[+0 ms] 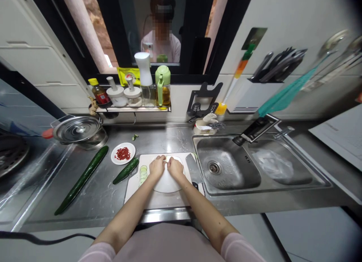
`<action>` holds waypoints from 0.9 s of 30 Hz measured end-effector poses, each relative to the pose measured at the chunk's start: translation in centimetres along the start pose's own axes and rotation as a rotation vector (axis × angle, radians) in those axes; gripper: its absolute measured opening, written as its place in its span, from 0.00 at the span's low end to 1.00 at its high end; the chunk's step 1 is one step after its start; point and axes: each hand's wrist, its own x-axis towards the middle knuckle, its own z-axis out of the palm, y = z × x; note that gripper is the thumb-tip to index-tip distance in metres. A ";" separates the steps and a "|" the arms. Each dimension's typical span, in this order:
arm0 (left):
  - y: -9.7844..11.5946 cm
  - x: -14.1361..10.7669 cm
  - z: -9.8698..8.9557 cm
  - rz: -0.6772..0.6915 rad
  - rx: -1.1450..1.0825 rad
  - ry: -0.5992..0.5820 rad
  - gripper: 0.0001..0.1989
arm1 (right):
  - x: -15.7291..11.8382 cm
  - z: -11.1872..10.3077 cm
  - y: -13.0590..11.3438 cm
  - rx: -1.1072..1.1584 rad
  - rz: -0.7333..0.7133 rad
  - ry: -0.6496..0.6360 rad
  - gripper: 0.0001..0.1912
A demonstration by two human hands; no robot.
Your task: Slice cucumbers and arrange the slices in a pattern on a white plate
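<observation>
My left hand [157, 165] and my right hand [175, 167] meet over the far half of a white plate [167, 185]. Both have their fingers pinched together around something small and pale, too hidden to name. Under the plate lies a white cutting board [132, 192]. Left of the plate, a row of cucumber slices [143, 174] runs along the board. A knife [193, 166] rests at the board's right side. Beside the board's left edge is a cut cucumber piece [126, 171], and behind it a small plate [113, 156] carries small red pieces [123, 153].
A whole cucumber [82, 182] and a lidded pot [80, 130] are on the left of the counter. To the right, a double sink [226, 179] has its faucet [256, 130]. Seasoning bottles stand on a wall rack [132, 108] under the window.
</observation>
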 end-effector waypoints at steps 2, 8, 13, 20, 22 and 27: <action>-0.1 0.0 0.2 -0.002 -0.001 0.004 0.12 | 0.0 0.0 0.0 -0.002 0.002 0.001 0.14; -0.1 0.0 0.3 0.002 -0.009 0.021 0.11 | 0.0 -0.1 -0.2 -0.013 0.002 -0.003 0.14; 0.0 -0.1 0.0 0.003 -0.004 0.014 0.12 | -0.3 -0.2 -0.1 -0.016 -0.005 0.008 0.14; 0.2 -0.2 -0.2 -0.005 0.002 0.006 0.12 | -0.5 0.0 0.2 -0.031 -0.026 0.005 0.14; 0.3 -0.2 -0.3 -0.012 -0.002 0.007 0.12 | -0.5 0.1 0.2 -0.030 -0.025 0.004 0.14; 0.6 -0.5 -0.9 -0.033 -0.038 0.016 0.12 | -0.6 0.0 0.7 0.000 -0.028 0.037 0.14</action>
